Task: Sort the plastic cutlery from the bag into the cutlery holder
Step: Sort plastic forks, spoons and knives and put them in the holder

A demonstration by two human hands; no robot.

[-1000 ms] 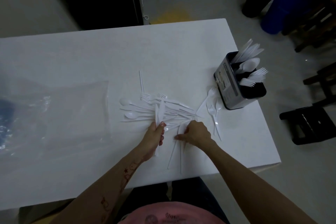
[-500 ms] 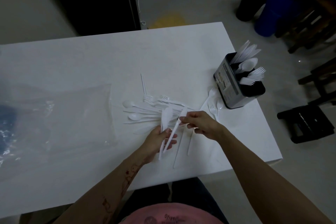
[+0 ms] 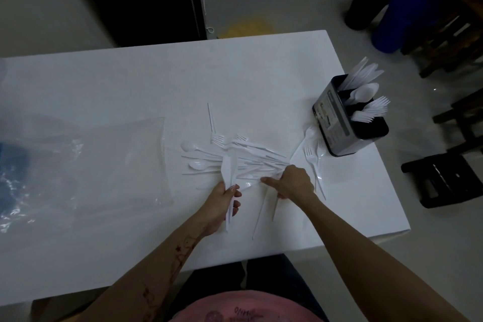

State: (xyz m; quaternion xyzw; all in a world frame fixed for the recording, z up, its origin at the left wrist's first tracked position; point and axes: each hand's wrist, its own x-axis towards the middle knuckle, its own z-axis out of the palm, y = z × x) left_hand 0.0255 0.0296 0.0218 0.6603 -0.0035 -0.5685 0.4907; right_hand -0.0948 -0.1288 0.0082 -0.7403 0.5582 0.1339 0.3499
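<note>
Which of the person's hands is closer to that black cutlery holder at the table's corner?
The right hand. It rests on the loose cutlery pile, below and left of the cutlery holder. The left hand, gripping a few white pieces, is farther left, with the right hand between.

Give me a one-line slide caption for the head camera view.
Left hand holds a bunch of white knives while the right hand picks through loose cutlery beside the holder.
</note>
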